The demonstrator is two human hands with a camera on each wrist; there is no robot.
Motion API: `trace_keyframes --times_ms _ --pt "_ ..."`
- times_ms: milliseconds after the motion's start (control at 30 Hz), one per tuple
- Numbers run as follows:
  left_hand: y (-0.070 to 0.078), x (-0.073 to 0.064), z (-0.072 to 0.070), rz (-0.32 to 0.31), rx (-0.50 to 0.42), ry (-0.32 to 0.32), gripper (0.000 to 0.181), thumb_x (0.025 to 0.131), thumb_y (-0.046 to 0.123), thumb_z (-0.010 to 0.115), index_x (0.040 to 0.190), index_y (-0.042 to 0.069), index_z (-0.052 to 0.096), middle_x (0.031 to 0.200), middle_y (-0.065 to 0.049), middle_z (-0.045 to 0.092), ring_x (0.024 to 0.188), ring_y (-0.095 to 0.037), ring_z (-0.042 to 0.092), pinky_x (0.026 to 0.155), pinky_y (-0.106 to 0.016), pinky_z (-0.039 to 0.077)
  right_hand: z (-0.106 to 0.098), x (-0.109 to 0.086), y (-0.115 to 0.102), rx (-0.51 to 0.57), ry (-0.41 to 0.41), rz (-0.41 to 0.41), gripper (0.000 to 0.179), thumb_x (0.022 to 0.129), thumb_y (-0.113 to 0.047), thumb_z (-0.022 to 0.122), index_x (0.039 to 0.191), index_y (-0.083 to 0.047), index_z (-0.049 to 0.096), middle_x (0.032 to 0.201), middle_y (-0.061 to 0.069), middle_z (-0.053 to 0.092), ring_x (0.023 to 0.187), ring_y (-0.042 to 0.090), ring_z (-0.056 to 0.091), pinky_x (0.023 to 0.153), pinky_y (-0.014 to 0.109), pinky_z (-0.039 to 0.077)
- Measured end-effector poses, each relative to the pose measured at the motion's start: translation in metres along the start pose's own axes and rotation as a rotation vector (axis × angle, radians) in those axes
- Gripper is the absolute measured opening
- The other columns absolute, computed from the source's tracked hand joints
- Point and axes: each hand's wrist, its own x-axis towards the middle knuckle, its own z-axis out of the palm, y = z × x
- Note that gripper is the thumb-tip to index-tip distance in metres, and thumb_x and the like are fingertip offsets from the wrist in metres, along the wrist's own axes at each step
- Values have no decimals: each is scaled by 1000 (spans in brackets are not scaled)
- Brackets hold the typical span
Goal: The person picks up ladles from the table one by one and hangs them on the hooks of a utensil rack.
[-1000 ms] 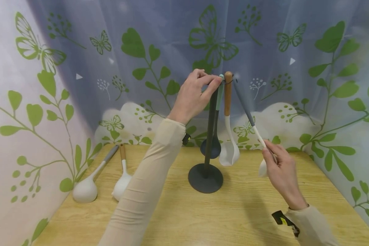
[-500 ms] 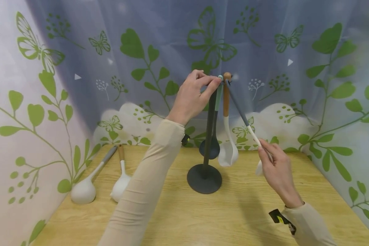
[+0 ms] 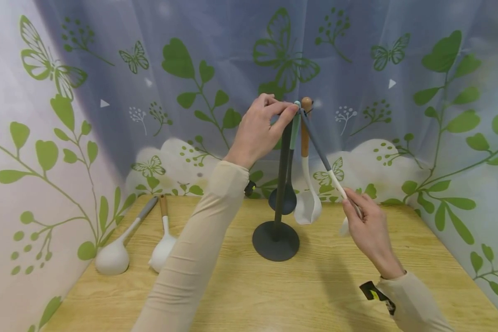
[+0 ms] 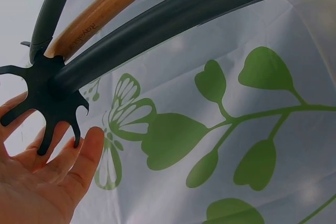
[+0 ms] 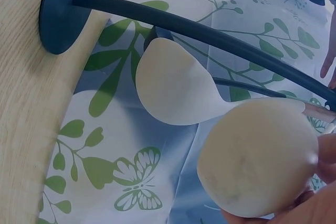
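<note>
My left hand [image 3: 259,129] is at the top of a dark utensil stand [image 3: 282,184], thumb and forefinger pinching there; the left wrist view shows its fingers around the hooked top [image 4: 46,90]. My right hand [image 3: 371,230] grips a white ladle with a grey handle [image 3: 317,143] low on its white neck, the handle slanting up to the hooks. The ladle's pale bowl [image 5: 257,156] fills the front of the right wrist view. On the stand hang a dark ladle with a mint handle [image 3: 296,133] and a white spouted ladle with a wooden handle [image 3: 305,133].
On the wooden table [image 3: 240,295], left of the stand, lie a white ladle with a grey handle [image 3: 113,258] and a white ladle with a wooden handle [image 3: 163,249], partly behind my left sleeve. A patterned curtain [image 3: 224,46] hangs behind.
My right hand has moved left with the grey-handled ladle, and its handle end has come in to the hooks beside my left fingertips. My left hand has stayed in place.
</note>
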Motion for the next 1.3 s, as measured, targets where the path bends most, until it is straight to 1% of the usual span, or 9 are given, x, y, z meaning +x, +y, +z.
trace_keyframes --times_ms 333,433,567,733,867,1000,1167,1233,1300 --pt "0 1 1 -1 5 -5 41 103 46 44 128 23 67 126 -3 53 111 -18 52 91 -35 45 4 -2 1 19 -18 6 33 100 -15 58 132 -8 63 87 7 58 60 9 40 49 24 34" --pt "0 1 2 4 4 -3 41 103 45 44 128 22 67 126 -3 53 110 -19 52 89 -35 45 7 -3 1 15 -25 15 33 99 -15 59 132 -7 63 97 11 64 70 3 50 53 22 38" --pt "-1 0 2 12 3 8 40 103 44 44 128 22 67 125 -4 53 109 -19 52 88 -35 45 11 -3 0 9 -47 22 34 99 -15 60 131 -7 63 105 13 67 86 5 59 66 21 46" --pt "-1 0 1 10 13 9 40 103 45 45 128 23 67 126 -4 53 111 -19 52 90 -35 45 18 -4 -1 19 -67 17 32 99 -14 60 130 -7 64 100 9 69 88 3 58 78 23 50" --pt "-1 0 1 4 15 4 41 103 46 44 128 23 67 126 -3 53 111 -19 52 90 -35 45 23 -5 -2 44 -74 1 31 98 -13 61 128 -7 65 99 9 70 86 -2 58 79 18 50" --pt "-2 -1 1 16 10 12 41 103 45 44 128 22 67 126 -4 54 113 -20 53 90 -36 46 30 -7 -3 63 -72 -5 29 97 -13 62 125 -6 67 98 9 71 86 8 63 78 15 51" --pt "-2 0 2 16 14 11 41 103 47 44 127 24 67 127 -2 54 115 -18 53 91 -34 46 36 -8 -5 87 -83 12 27 97 -15 63 122 -7 68 96 11 71 88 26 67 68 21 55" --pt "-2 0 2 12 15 11 40 103 46 44 127 24 67 127 -2 54 120 -18 52 92 -34 46 37 -8 -5 97 -96 27 27 97 -17 64 122 -7 68 95 12 70 88 29 68 64 22 55" --pt "-2 0 2 11 16 10 40 103 46 44 127 24 67 127 -2 55 123 -18 50 93 -34 46 39 -8 -5 105 -106 40 27 97 -18 64 122 -8 68 95 11 71 88 28 68 66 24 56"
